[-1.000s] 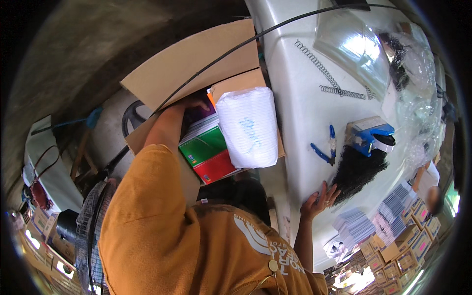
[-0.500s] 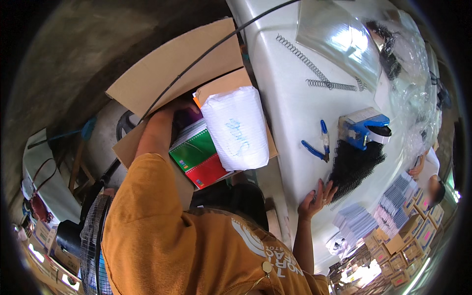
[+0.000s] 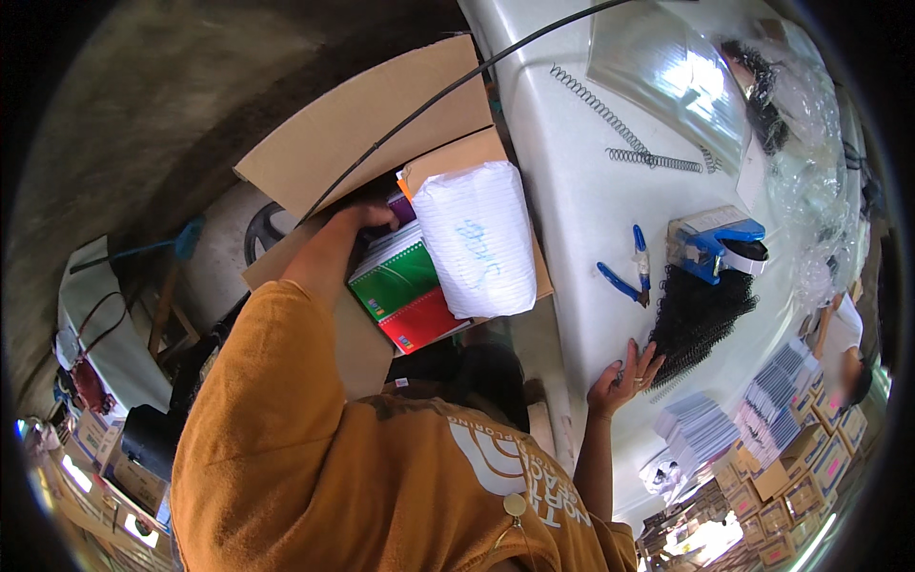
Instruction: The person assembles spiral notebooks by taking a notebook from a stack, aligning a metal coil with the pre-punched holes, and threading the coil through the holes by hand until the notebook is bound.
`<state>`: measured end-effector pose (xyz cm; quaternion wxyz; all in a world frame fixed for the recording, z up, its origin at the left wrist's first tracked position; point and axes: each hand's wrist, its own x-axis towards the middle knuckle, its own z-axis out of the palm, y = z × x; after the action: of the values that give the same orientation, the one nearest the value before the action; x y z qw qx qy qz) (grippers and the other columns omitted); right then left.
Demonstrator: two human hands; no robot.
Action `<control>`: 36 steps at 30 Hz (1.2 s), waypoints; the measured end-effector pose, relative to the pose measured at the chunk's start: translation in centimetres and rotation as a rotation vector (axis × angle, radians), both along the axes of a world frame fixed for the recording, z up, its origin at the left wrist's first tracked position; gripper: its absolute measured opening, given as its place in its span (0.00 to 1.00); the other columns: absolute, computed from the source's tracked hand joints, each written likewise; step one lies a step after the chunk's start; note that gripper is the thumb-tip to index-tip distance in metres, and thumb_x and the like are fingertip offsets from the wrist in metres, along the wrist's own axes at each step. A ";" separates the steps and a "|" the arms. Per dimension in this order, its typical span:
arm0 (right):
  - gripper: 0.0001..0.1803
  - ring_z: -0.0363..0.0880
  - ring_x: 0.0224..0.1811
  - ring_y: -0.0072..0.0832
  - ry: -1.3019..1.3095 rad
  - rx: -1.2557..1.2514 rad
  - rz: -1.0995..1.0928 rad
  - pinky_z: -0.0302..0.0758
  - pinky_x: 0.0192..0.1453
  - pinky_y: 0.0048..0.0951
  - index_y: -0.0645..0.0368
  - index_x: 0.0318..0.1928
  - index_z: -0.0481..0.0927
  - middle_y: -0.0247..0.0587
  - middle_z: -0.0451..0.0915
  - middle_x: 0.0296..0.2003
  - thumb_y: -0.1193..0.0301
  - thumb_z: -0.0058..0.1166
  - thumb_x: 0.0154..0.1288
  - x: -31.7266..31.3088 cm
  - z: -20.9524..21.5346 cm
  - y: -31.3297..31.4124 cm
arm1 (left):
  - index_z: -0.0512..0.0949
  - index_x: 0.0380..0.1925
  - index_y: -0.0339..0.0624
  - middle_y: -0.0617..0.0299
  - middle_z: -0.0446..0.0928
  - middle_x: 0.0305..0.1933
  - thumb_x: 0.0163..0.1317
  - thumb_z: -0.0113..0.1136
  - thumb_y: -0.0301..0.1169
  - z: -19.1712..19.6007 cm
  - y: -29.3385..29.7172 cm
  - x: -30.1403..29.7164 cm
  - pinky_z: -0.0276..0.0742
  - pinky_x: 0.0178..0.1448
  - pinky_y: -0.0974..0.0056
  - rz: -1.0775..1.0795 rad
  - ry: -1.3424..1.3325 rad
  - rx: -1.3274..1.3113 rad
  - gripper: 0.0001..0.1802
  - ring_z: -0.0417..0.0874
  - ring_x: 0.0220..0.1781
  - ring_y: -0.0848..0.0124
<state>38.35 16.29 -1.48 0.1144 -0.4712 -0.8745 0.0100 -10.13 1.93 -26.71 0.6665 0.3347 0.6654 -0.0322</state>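
An open cardboard box (image 3: 381,105) stands to the left of the table, with spiral notebooks in it: a green notebook (image 3: 393,282), a red notebook (image 3: 424,319) and a purple notebook (image 3: 400,207). A white wrapped bundle (image 3: 477,243) lies over the box's right part. My left hand (image 3: 374,215) reaches into the box, its bent fingers at the purple notebook; part of the hand is hidden. On the table, my right hand (image 3: 624,379) rests with fingers stretched out, holding nothing, beside a heap of black spiral coils (image 3: 701,319).
Blue-handled pliers (image 3: 629,269) and a blue tape dispenser (image 3: 715,245) lie near the coils. Loose coils (image 3: 599,112) and clear plastic sheeting (image 3: 810,191) lie farther back. A black cable (image 3: 419,100) crosses above the box. Stacked booklets (image 3: 699,429), cartons and another person (image 3: 843,329) are at right.
The view has shifted slightly, so the box and table sit a little farther right. More of my left hand shows beside the purple notebook. My right hand stays by the coils.
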 end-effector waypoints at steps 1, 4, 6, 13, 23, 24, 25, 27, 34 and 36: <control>0.22 0.50 0.69 0.59 0.004 -0.003 -0.003 0.47 0.68 0.54 0.59 0.54 0.76 0.50 0.63 0.64 0.71 0.39 0.61 -0.1 0.0 0.0 | 0.80 0.37 0.38 0.51 0.80 0.40 0.43 0.62 0.43 -0.1 -0.1 0.1 0.76 0.44 0.59 0.002 -0.008 -0.007 0.24 0.81 0.41 0.61; 0.22 0.50 0.69 0.58 0.009 -0.007 -0.013 0.47 0.68 0.54 0.59 0.54 0.76 0.50 0.63 0.64 0.71 0.39 0.61 -0.1 0.1 -0.1 | 0.80 0.37 0.37 0.51 0.81 0.40 0.42 0.63 0.42 -0.4 -0.3 -0.1 0.77 0.44 0.59 0.002 -0.036 -0.021 0.23 0.82 0.40 0.62; 0.22 0.50 0.69 0.59 0.007 -0.007 -0.014 0.47 0.68 0.55 0.59 0.54 0.76 0.50 0.63 0.64 0.71 0.39 0.61 -0.1 0.0 -0.1 | 0.80 0.36 0.37 0.51 0.81 0.39 0.42 0.63 0.42 -0.6 -0.6 -0.3 0.77 0.43 0.59 0.006 -0.068 -0.037 0.23 0.82 0.40 0.62; 0.22 0.50 0.69 0.59 -0.010 0.001 -0.001 0.46 0.69 0.55 0.59 0.53 0.76 0.51 0.63 0.64 0.72 0.39 0.60 0.0 -0.1 0.1 | 0.81 0.29 0.37 0.53 0.81 0.32 0.36 0.62 0.40 0.2 -0.7 0.7 0.76 0.37 0.60 0.080 0.052 0.033 0.20 0.81 0.33 0.65; 0.22 0.49 0.69 0.57 0.001 -0.007 0.010 0.45 0.69 0.55 0.59 0.54 0.75 0.51 0.63 0.65 0.73 0.39 0.60 -0.1 0.1 0.1 | 0.81 0.35 0.36 0.50 0.81 0.38 0.36 0.65 0.42 1.4 -0.2 0.9 0.77 0.43 0.59 0.047 0.136 0.040 0.25 0.82 0.39 0.61; 0.22 0.49 0.69 0.57 -0.005 -0.005 0.009 0.45 0.69 0.55 0.59 0.54 0.75 0.51 0.63 0.65 0.73 0.39 0.60 -0.1 0.1 0.1 | 0.81 0.35 0.36 0.50 0.81 0.38 0.36 0.65 0.42 1.3 -0.1 0.7 0.77 0.43 0.59 0.038 0.144 0.044 0.25 0.82 0.39 0.61; 0.22 0.49 0.69 0.57 -0.006 -0.004 0.009 0.45 0.69 0.55 0.59 0.54 0.75 0.51 0.63 0.65 0.73 0.39 0.60 -0.1 0.1 0.1 | 0.81 0.35 0.36 0.50 0.81 0.38 0.36 0.65 0.42 1.1 0.0 0.7 0.77 0.43 0.59 0.036 0.154 0.045 0.25 0.82 0.39 0.61; 0.22 0.49 0.70 0.57 -0.008 -0.002 0.007 0.45 0.69 0.55 0.59 0.54 0.75 0.51 0.63 0.65 0.73 0.39 0.60 -0.2 0.2 0.1 | 0.81 0.35 0.36 0.50 0.81 0.38 0.36 0.65 0.42 0.9 0.2 0.3 0.77 0.43 0.59 0.025 0.181 0.053 0.25 0.82 0.40 0.61; 0.22 0.49 0.70 0.58 0.014 -0.015 0.015 0.45 0.69 0.55 0.59 0.54 0.76 0.51 0.63 0.64 0.72 0.39 0.61 -0.2 0.3 0.2 | 0.81 0.35 0.36 0.50 0.81 0.39 0.36 0.66 0.42 0.2 1.1 -1.6 0.77 0.43 0.59 0.017 0.236 0.075 0.25 0.82 0.40 0.60; 0.21 0.49 0.70 0.58 0.024 -0.023 0.032 0.45 0.69 0.54 0.59 0.54 0.76 0.51 0.63 0.64 0.72 0.38 0.61 -0.1 0.1 0.2 | 0.81 0.35 0.36 0.50 0.81 0.39 0.36 0.66 0.42 0.3 0.5 -1.4 0.77 0.44 0.59 0.013 0.223 0.072 0.26 0.82 0.40 0.60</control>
<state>38.27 16.46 -1.42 0.1192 -0.4584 -0.8803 0.0272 -11.49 2.48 -26.40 0.5763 0.3482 0.7382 -0.0409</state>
